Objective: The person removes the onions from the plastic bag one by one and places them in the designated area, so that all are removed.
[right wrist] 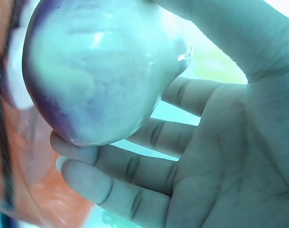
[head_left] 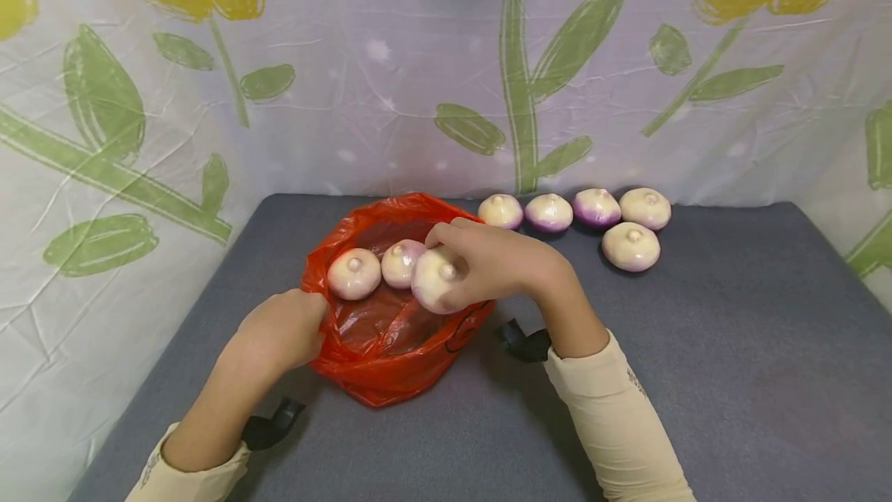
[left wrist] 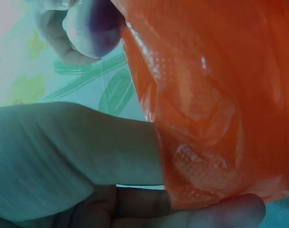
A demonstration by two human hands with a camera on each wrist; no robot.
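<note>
My left hand point(head_left: 282, 331) pinches the left rim of a red plastic bag point(head_left: 390, 386), whose mouth gapes upward on the table. In the left wrist view the thumb and fingers point(left wrist: 220, 211) lie on either side of the thin red film. My right hand point(head_left: 502, 258) grips a white and purple turnip point(head_left: 433, 279) over the bag's right side; the right wrist view shows fingers curled under this turnip point(right wrist: 101, 71). Two more turnips, one at the left point(head_left: 354, 274) and one beside it point(head_left: 402, 263), rest inside the bag.
Several turnips stand along the table's back edge, among them one near the bag point(head_left: 500, 211) and one in front of the row point(head_left: 630, 247). A grey cloth covers the table point(head_left: 732, 378). Behind it hangs a flower-printed curtain point(head_left: 390, 84). Black straps point(head_left: 524, 341) hang at both wrists.
</note>
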